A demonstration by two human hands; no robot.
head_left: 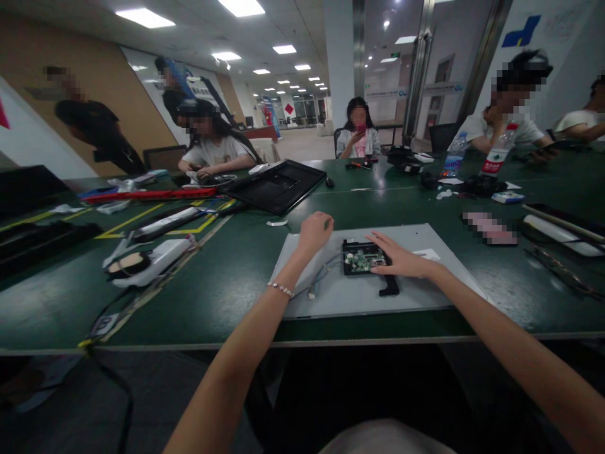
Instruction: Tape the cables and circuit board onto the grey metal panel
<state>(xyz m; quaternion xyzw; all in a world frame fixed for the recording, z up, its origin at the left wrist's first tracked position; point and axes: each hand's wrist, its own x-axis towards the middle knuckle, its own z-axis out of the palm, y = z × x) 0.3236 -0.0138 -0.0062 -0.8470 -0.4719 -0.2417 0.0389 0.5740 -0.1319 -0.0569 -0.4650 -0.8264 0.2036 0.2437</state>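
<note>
A green circuit board (363,260) sits in a black plastic frame (346,246) on a light grey flat panel (340,296). My right hand (401,258) reaches over the frame's right side, thumb and fingers spread apart, lying against it. Grey cables (326,270) run from the board's left side over the panel. My left hand (316,234) is closed above the panel's far left part, its fingers curled. A small dark spot shows at its fingertips, and I cannot make out what it is. A black arm-like piece (389,285) juts from the frame toward me.
A large black plastic bezel (283,183) lies beyond the panel. White and black parts (161,258) with cables lie left. A pink phone-like object (491,227) and bottles (500,151) stand or lie right. Several people sit around the green table (227,302).
</note>
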